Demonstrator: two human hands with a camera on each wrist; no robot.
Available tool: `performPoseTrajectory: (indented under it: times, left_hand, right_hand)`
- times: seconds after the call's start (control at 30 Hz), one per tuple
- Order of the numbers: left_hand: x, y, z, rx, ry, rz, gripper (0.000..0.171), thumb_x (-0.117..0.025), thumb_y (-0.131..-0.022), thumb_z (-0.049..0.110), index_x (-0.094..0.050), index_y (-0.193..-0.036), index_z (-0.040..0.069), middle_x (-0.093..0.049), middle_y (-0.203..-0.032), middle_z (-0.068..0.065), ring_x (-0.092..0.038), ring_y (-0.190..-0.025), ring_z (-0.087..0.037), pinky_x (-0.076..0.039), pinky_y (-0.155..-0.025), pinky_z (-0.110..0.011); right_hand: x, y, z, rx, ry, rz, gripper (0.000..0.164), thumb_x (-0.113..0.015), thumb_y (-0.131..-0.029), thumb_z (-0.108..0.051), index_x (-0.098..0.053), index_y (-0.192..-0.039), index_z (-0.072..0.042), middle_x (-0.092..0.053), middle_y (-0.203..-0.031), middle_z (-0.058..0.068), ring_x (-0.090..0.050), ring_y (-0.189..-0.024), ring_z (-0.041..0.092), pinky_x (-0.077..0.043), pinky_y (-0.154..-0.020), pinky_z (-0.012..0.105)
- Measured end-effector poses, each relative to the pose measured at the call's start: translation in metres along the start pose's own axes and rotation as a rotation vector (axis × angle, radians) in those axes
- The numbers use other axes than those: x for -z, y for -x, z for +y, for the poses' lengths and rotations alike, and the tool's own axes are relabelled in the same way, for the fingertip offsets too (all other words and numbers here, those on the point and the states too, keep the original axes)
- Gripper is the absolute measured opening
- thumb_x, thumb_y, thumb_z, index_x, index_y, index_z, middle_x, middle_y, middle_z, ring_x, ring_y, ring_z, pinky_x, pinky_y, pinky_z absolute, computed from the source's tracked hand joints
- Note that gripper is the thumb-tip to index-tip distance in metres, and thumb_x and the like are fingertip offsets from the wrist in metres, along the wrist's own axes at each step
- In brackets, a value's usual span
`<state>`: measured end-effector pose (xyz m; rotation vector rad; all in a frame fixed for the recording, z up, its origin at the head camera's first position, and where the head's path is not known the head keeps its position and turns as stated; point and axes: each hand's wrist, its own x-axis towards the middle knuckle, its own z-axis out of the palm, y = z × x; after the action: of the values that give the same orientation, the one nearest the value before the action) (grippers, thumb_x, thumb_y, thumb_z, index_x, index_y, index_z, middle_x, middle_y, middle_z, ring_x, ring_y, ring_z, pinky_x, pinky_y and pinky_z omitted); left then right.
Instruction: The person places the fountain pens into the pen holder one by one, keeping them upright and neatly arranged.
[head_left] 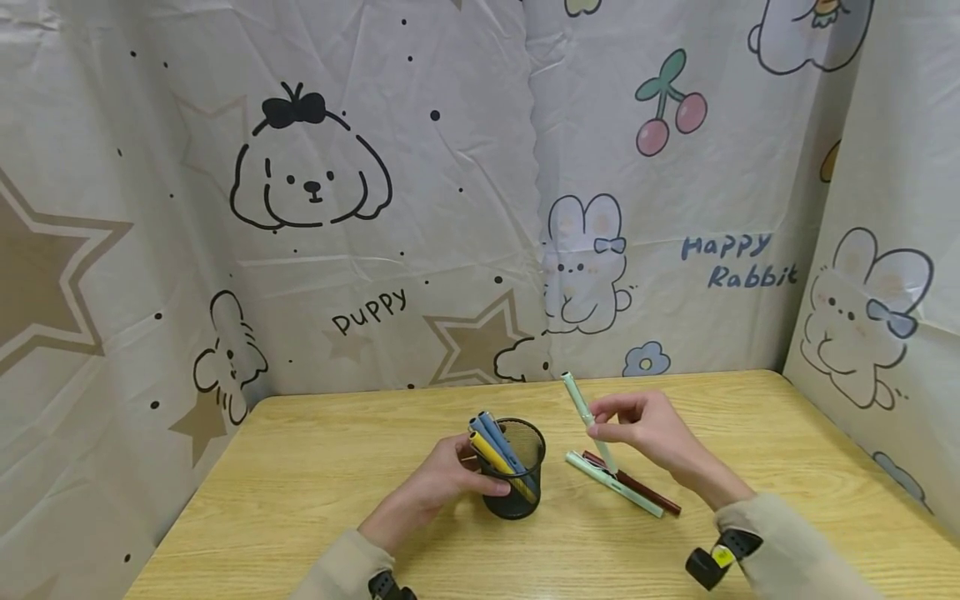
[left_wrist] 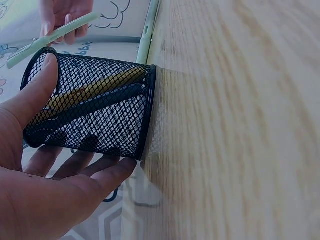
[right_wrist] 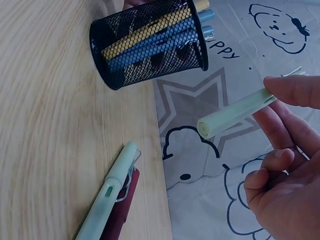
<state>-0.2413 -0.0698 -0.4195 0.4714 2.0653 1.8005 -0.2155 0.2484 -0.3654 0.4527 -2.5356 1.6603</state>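
Observation:
A black mesh pen cup stands on the table with one yellow pen and two blue pens leaning inside it. My left hand grips the cup, thumb across its front and fingers around the far side, as the left wrist view shows. To the right, my right hand pinches a light green pen between thumb and fingers, held tilted above the table. Below it lie a second light green pen and a dark red pen, side by side, their clips showing in the right wrist view.
The wooden table ends at a cloth backdrop printed with cartoon animals, which also hangs at both sides. Each wrist wears a black strap with a small device on it.

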Motion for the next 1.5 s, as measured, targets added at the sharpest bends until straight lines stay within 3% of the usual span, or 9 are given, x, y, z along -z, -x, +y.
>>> performPoseTrajectory:
  times: [0.83,1.5]
  left_hand:
    - [0.001,-0.002,-0.001,-0.005,-0.004,-0.012,0.051,-0.091,-0.078,0.001,-0.071,-0.124,0.003,-0.072,-0.116,-0.006,-0.066,-0.113,-0.024,-0.049,-0.105,-0.042]
    - [0.002,-0.001,-0.001,-0.006,-0.003,-0.013,0.052,-0.092,-0.078,0.002,-0.071,-0.126,0.005,-0.073,-0.117,-0.005,-0.065,-0.113,-0.024,-0.048,-0.106,-0.044]
  right_hand:
    - [-0.026,-0.019,-0.021,0.096,-0.058,0.020,0.022,-0.084,-0.087,-0.010,-0.080,-0.106,0.001,-0.073,-0.091,0.008,-0.040,-0.061,0.012,-0.032,-0.056,0.024]
    - [-0.044,-0.034,-0.038,0.145,-0.097,0.054,0.024,-0.084,-0.088,-0.009,-0.079,-0.108,0.004,-0.075,-0.092,0.013,-0.035,-0.057,0.011,-0.028,-0.054,0.024]
